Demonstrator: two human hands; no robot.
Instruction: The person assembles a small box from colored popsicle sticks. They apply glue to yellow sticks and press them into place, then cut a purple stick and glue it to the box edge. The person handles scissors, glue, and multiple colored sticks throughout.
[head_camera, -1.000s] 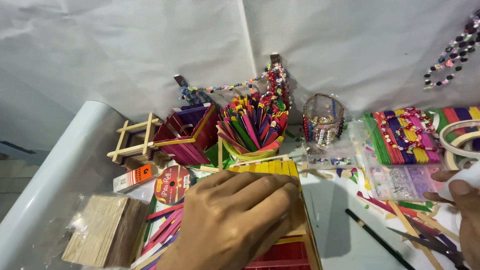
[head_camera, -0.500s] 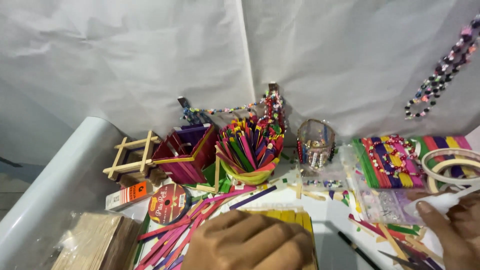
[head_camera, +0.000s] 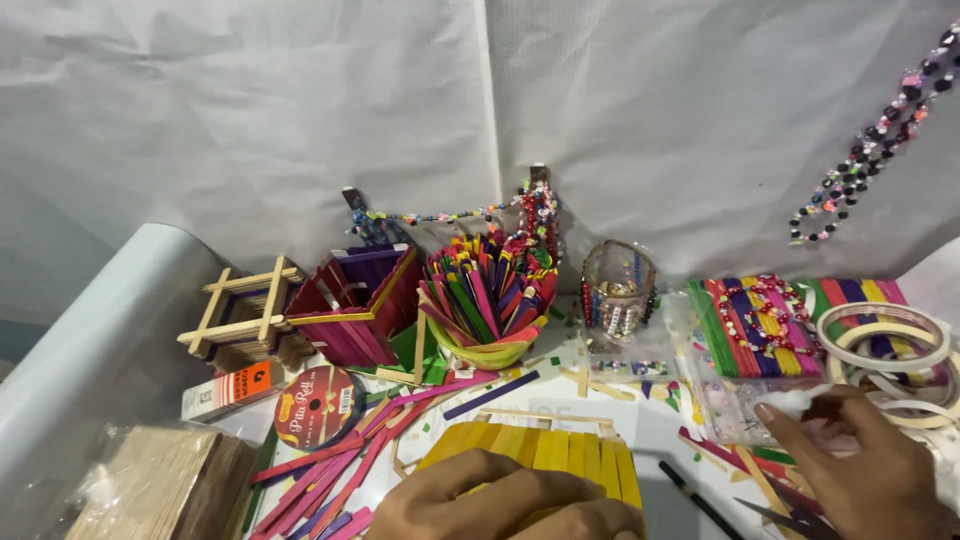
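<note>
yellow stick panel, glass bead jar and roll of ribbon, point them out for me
yellow stick panel (head_camera: 560, 450), head view, on its middle slats above the left hand
glass bead jar (head_camera: 617, 290), head view, on its side wall
roll of ribbon (head_camera: 318, 406), head view, on its round face

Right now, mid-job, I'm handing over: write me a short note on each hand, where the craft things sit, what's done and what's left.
Left hand: lies flat on the yellow stick panel at the near edge, pressing it down.
Right hand: fingers on a white wad beside the tape rolls; a firm grip can't be told.
Around: loose pink sticks lie left of the panel, the cup of coloured sticks stands behind it, the purple stick box further left.
Done: the yellow sticks lie side by side as one panel.
Left: whether they are fixed together can't be seen; check that first.
</note>
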